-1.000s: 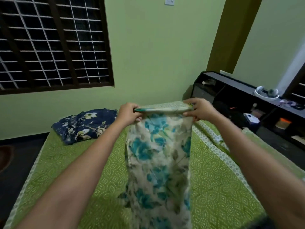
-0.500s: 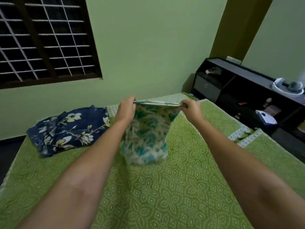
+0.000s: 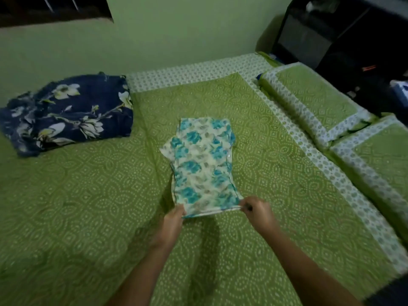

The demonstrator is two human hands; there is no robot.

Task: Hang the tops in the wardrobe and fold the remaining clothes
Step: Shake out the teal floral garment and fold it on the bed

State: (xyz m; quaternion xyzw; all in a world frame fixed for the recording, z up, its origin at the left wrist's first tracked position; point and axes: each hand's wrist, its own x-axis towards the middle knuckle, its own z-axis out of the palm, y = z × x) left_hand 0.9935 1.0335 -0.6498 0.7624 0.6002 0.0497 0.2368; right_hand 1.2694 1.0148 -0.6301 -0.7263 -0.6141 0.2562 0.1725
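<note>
A cream garment with teal flowers (image 3: 203, 164) lies flat in a long folded strip on the green bed (image 3: 88, 206). My left hand (image 3: 174, 219) pinches its near left corner. My right hand (image 3: 257, 212) pinches its near right corner, and the near edge is stretched between the two hands. A dark blue floral garment (image 3: 68, 113) lies folded at the far left of the bed.
Two green pillows (image 3: 309, 100) with white patterned borders lie along the bed's right side. A black shelf unit (image 3: 344, 38) stands at the back right beside the bed. The green wall (image 3: 176, 29) runs behind the bed, with a dark window frame at top left.
The teal floral garment hung from both raised hands before; now it is laid flat on the bed, with my hands lowered and drawn toward me, still holding one edge. The view tilted downward.
</note>
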